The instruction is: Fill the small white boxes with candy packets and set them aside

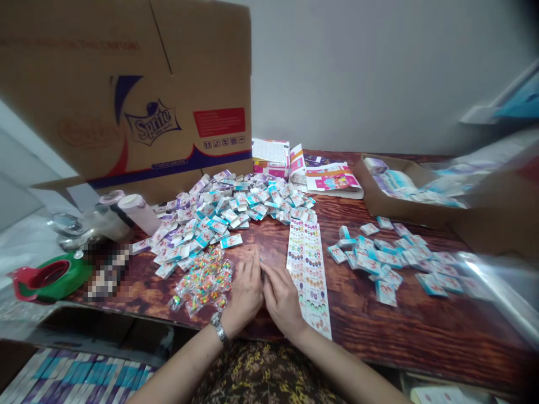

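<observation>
My left hand [246, 289] and my right hand [283, 300] meet near the table's front edge. Their fingers are pressed together, and whatever lies between them is hidden. A watch is on my left wrist. Beside my left hand lies a heap of small clear packets of colourful candy [206, 280]. A sheet of round stickers [307, 269] stretches out just right of my right hand. Beyond both hands rises a pile of small white, blue and purple boxes [227, 210]. More small boxes [379, 258] lie scattered to the right.
A large Sprite carton [189, 112] stands at the back left. Rolls of green and red tape [54, 278] and a lidded container [138, 213] sit at the left. An open cardboard box [404, 210] holds packs at the right. Printed cartons [332, 178] lie by the wall.
</observation>
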The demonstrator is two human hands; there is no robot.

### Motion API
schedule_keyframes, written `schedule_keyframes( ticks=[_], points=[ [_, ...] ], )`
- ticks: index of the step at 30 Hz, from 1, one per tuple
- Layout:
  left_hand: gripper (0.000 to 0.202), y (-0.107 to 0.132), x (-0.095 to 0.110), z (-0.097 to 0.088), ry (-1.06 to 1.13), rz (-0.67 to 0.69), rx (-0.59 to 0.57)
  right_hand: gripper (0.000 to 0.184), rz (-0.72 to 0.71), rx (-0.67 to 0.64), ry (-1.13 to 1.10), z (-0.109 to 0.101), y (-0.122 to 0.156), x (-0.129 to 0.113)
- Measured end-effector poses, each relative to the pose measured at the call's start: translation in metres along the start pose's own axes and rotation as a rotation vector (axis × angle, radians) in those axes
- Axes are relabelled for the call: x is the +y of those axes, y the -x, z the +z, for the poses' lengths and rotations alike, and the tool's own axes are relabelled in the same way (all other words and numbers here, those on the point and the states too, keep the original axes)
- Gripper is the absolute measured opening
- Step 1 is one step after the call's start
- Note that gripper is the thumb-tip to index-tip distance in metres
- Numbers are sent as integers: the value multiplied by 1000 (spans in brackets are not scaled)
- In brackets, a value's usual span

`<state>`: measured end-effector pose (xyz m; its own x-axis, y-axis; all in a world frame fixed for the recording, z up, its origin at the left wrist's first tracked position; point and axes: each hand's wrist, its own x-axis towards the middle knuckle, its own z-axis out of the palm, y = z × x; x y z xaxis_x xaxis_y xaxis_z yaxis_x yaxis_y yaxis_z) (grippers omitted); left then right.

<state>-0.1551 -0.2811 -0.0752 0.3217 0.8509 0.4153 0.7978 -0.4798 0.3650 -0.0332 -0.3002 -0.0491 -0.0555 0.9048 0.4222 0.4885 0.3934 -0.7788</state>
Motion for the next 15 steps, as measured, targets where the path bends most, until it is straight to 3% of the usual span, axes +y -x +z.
schedule_keyframes(
  ticks=[8, 12, 15],
  points=[
    [70, -3, 22, 0, 50, 70, -18, 55, 8, -42, 29, -5, 2, 11],
    [72, -3, 20, 14, 5, 103, 15, 55, 13, -129, -28, -11, 4, 13],
    [71, -7, 21, 17, 28, 168, -62, 48, 88, -158, -117, -24, 2, 30]
  ],
)
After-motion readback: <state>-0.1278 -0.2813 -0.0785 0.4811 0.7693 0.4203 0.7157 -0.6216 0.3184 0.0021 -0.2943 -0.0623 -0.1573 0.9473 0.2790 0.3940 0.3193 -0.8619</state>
